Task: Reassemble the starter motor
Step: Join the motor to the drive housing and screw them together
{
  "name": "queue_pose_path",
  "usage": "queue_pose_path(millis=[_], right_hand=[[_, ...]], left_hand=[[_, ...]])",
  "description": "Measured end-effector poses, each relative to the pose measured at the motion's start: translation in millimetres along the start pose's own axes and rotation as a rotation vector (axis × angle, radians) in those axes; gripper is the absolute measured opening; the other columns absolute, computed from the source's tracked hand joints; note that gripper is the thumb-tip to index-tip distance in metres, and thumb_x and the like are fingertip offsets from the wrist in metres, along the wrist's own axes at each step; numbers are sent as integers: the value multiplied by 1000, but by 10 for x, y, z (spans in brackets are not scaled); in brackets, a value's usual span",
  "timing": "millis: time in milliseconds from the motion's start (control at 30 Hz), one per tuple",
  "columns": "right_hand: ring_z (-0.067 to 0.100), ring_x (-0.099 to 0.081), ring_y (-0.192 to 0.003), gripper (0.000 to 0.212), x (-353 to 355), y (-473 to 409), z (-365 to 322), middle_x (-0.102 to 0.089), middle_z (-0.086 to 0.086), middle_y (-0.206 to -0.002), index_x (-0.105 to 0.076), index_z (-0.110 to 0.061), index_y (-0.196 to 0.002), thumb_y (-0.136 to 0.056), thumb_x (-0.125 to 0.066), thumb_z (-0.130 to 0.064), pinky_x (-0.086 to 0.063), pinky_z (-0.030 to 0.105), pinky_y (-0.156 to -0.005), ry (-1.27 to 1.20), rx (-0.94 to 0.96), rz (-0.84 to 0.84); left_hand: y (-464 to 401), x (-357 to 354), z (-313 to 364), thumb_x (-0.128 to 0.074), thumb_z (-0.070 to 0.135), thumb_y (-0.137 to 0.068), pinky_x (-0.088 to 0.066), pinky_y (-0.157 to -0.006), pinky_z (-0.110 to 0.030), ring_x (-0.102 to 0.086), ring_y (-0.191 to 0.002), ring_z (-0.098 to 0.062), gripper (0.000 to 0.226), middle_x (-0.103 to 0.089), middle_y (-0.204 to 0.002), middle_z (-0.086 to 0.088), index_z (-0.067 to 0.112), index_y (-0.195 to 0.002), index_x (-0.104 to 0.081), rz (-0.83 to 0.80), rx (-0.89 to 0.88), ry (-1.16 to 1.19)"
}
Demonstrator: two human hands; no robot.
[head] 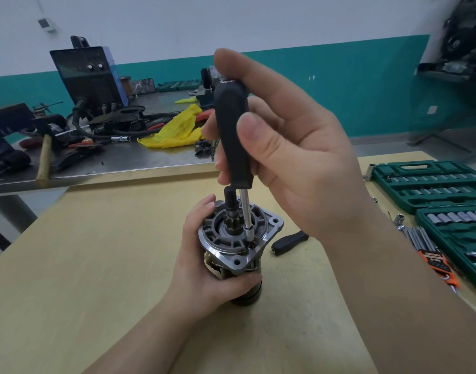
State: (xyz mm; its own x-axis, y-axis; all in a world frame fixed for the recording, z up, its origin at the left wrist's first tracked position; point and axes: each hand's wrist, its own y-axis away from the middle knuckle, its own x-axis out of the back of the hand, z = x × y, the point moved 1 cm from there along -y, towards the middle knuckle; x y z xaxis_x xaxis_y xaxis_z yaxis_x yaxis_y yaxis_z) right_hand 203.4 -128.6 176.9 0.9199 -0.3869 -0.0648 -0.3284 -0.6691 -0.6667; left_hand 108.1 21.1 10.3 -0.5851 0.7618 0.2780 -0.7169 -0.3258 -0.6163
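Center frame, the left hand [202,268] has its fingers wrapped around the starter motor [238,238], upright on the wooden bench [96,265]. Right hand [285,163] fingers grip the screwdriver [233,139], tip at the flange. At right, green cases [431,184] hold rows of sockets.

Hiding most of the starter motor [241,238] body under the left hand [202,268] — only the flanged end and a dark base showing. Covering much of the screwdriver [233,136] handle with the right hand [293,157]; tip too small to read where it is meeting the motor. Running off the picture's edge, right of the motor — the green socket case [431,184]. Blurring out, far beyond the motor at upper right, a dark heap [463,39].
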Motion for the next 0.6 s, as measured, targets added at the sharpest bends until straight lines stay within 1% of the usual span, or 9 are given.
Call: queue_pose_path(millis=[67,133,200,233,333,400,467,533,600], right_hand=[[33,-63,-84,58,-8,-2,-8,-64,25,-103,-41,-10,-159,-104,-57,-10,-58,47,-78,34,19,2],[38,-63,-81,57,-19,-1,-29,-59,34,-101,-46,-11,-155,-101,-62,-7,-60,52,-73,67,41,14],[45,-60,-76,45,-27,0,-42,-56,35,-96,-57,-14,-141,-98,-67,-3,-60,62,-70,83,48,50],[44,-60,-74,40,-38,0,-51,-57,29,-91,-59,-15,-134,-97,-69,-1,-60,63,-69,94,49,78],[34,-66,-69,36,-102,22,-73,-64,9,-80,-62,-18,-124,-93,-77,-5,-62,55,-68,271,106,208],[24,-68,-67,35,-162,50,-72,-66,6,-78,-63,-16,-121,-91,-81,-8,-61,45,-64,456,181,308],[23,-68,-69,33,-196,75,-60,-67,5,-78,-64,-13,-120,-92,-81,-9,-59,41,-64,528,233,365],[27,-70,-76,29,-181,74,-64,-70,7,-85,-64,-11,-121,-95,-77,-9,-61,46,-69,487,228,315],[35,-71,-84,24,-121,49,-83,-71,15,-93,-63,-9,-126,-102,-65,-9,-63,54,-76,304,144,198]], left_hand=[[2,-9,5,-96,35,-59,-43,-119,-65,-44,-152,-36,112,-42,-164,-7,57,-152,-36,7,2,9],[0,-13,2,-96,34,-58,-43,-117,-67,-44,-152,-37,113,-44,-163,-8,56,-152,-37,14,13,15],[1,-13,-6,-96,33,-58,-43,-116,-68,-45,-151,-39,113,-45,-163,-9,54,-153,-38,16,19,15],[3,-11,-11,-96,32,-58,-43,-116,-69,-45,-151,-40,114,-45,-163,-10,53,-153,-38,17,23,19],[17,-17,-17,-96,32,-58,-44,-114,-69,-47,-149,-42,114,-47,-160,-12,54,-153,-38,30,39,17],[30,-25,-14,-95,35,-57,-46,-113,-68,-50,-147,-39,112,-48,-159,-9,57,-151,-38,51,48,-3],[37,-29,-14,-95,36,-57,-47,-112,-69,-52,-145,-40,110,-50,-157,-11,59,-149,-39,56,54,-4],[35,-30,-5,-95,35,-58,-46,-113,-70,-51,-146,-42,110,-51,-157,-11,57,-150,-39,46,42,7],[29,-33,12,-95,31,-60,-43,-115,-71,-45,-150,-43,109,-47,-162,-5,53,-151,-39,31,9,12]])
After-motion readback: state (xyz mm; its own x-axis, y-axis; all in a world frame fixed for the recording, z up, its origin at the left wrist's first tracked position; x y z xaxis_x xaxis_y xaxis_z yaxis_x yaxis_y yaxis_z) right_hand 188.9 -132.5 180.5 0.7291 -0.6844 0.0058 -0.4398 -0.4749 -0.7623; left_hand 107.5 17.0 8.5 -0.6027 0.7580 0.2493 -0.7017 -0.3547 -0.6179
